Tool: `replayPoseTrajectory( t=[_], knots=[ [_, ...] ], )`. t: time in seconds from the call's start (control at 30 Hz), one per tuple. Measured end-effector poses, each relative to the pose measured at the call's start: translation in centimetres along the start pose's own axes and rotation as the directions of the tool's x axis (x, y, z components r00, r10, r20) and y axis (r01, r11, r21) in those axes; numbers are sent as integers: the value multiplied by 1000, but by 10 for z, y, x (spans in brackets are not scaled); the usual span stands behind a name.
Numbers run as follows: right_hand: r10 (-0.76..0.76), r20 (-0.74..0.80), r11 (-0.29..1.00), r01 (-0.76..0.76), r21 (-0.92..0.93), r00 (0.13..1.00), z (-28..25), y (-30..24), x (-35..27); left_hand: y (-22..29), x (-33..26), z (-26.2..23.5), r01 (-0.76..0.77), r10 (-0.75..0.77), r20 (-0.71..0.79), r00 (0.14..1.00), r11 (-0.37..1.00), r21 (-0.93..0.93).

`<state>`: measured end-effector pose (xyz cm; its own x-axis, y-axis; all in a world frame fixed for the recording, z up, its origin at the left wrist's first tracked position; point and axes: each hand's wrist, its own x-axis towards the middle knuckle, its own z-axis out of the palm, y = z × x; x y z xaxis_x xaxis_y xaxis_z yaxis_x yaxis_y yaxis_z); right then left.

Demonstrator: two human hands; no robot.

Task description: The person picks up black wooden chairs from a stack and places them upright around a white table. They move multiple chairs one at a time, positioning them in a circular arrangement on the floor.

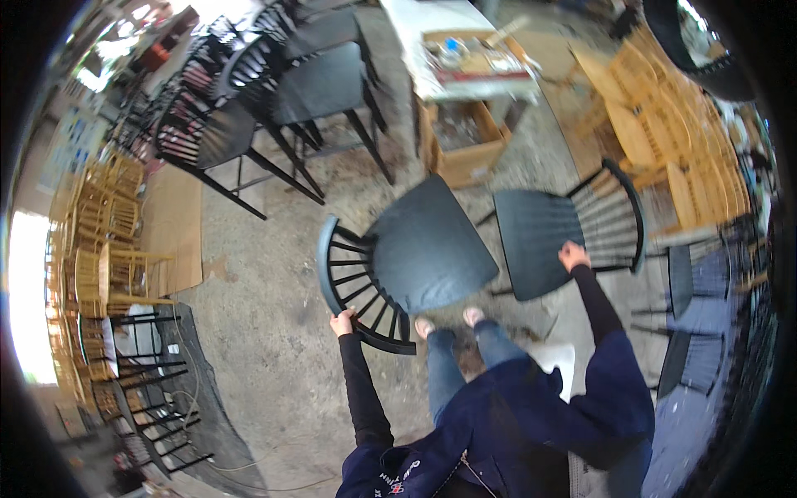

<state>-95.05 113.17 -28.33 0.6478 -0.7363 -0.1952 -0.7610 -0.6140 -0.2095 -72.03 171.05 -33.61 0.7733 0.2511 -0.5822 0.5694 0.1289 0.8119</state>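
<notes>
A black spindle-back chair (427, 249) stands before me, its seat toward the middle and its curved back on the left. My left hand (342, 322) is closed around the near part of that back. To the right is a second black chair (535, 236), its spindled back facing right. My right hand (573, 256) is over the rear of this second seat, near the foot of the spindles. Its fingers are drawn together, and whatever they hold, if anything, is too small to make out.
Tall black chairs (320, 87) crowd the far left. A white-topped table (407, 33) carries a tray of small items, with an open cardboard box (473, 158) below. Unpainted wooden chairs (635, 124) line the right, more (108, 207) the left. Black chairs (681, 357) lie at lower right.
</notes>
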Motion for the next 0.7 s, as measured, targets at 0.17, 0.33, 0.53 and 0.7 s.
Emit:
replayPoseTrajectory(
  t=[0.17,0.33,0.53,0.7],
  knots=[
    [103,142,991,-88,-104,984,-24,62,16,-33,-33,-49,42,-59,-146,988,993,-114],
    [195,20,925,-177,-335,981,-37,159,28,-98,-92,-115,114,-215,-214,953,908,-404],
    [593,-332,788,-613,51,734,-44,269,65,-207,-215,-148,-79,-157,-597,787,934,-349],
    [737,-116,659,-671,340,666,-12,345,91,-275,-289,-158,-222,-314,-733,604,817,-533]
  ],
)
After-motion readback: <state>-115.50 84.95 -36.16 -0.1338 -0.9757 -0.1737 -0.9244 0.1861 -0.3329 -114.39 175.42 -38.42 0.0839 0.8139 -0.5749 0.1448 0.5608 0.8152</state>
